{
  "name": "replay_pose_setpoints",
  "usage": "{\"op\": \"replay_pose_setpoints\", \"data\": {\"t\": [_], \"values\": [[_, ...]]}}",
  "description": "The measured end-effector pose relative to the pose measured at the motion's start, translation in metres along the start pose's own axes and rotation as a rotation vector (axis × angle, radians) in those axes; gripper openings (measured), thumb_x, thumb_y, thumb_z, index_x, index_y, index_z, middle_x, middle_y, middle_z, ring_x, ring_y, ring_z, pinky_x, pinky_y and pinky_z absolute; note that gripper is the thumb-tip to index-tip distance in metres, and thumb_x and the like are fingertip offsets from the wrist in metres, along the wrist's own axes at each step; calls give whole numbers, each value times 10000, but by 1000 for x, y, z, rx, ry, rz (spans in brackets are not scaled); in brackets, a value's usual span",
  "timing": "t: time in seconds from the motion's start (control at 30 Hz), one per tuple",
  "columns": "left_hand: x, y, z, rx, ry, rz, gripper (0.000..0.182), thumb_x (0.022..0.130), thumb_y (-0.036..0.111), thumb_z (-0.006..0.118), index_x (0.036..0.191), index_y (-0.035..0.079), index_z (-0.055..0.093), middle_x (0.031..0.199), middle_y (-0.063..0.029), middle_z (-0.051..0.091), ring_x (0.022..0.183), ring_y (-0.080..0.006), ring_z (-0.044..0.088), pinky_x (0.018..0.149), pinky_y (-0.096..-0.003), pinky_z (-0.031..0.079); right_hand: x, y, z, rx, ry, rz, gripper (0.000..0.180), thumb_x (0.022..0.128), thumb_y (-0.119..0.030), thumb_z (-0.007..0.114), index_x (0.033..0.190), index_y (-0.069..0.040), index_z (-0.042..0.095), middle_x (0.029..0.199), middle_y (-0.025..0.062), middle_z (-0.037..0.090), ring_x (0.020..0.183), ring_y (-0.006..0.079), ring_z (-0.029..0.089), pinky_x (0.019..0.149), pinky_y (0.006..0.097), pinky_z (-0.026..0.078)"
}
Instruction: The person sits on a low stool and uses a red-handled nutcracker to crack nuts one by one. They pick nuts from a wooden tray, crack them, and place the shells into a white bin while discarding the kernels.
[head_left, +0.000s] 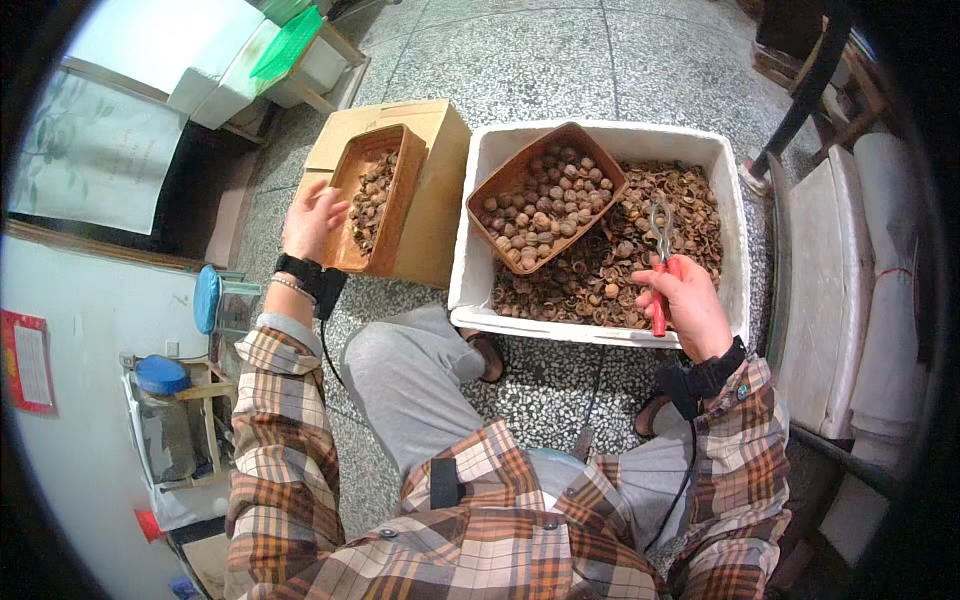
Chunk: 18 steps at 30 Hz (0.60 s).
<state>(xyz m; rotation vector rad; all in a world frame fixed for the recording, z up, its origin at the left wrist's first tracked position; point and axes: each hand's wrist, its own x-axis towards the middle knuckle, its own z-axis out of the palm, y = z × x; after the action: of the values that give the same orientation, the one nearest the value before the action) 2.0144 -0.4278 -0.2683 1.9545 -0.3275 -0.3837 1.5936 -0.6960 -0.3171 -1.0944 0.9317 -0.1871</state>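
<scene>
My right hand (697, 307) grips nutcracker pliers (659, 311) by their red handles. Their metal jaws point away from me, over cracked walnut shells (555, 296) in a white foam box (585, 330). I cannot tell whether anything sits in the jaws. A brown rectangular tray (592, 148) of whole walnuts (555, 202) rests tilted across the box's left part. At the left side of a second brown tray (401, 202) is my left hand (311, 225), fingers apart, with nothing visible in it. That tray holds shelled walnut pieces (371, 199).
The second tray stands on a cardboard box (439, 225), left of the foam box. Speckled terrazzo floor (517, 75) surrounds both. Stools with blue seats (161, 375) are at the left. On the right are a dark frame (802, 97) and wrapped white panels (821, 285). Cables hang from both wrist straps.
</scene>
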Motion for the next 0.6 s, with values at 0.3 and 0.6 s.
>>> {"op": "replay_pose_setpoints", "data": {"t": [0.3, 0.6], "values": [[-44, 32, 160, 656, -742, 314, 293, 925, 184, 615, 1179, 39, 644, 1058, -100, 697, 992, -180, 653, 895, -314, 508, -1, 1, -3, -10, -3, 32, 157, 955, -68, 495, 1089, 11, 474, 1037, 144, 648, 740, 153, 650, 624, 268, 549], [-18, -11, 271, 973, -1028, 600, 452, 853, 168, 633, 1301, 150, 573, 1186, -173, 601, 1059, -332, 604, 925, -415, 490, -8, -10, -15, 49, 47, 1, 200, 952, -66, 484, 1124, 34, 463, 1034, 151, 654, 739, 157, 647, 640, 265, 537]]}}
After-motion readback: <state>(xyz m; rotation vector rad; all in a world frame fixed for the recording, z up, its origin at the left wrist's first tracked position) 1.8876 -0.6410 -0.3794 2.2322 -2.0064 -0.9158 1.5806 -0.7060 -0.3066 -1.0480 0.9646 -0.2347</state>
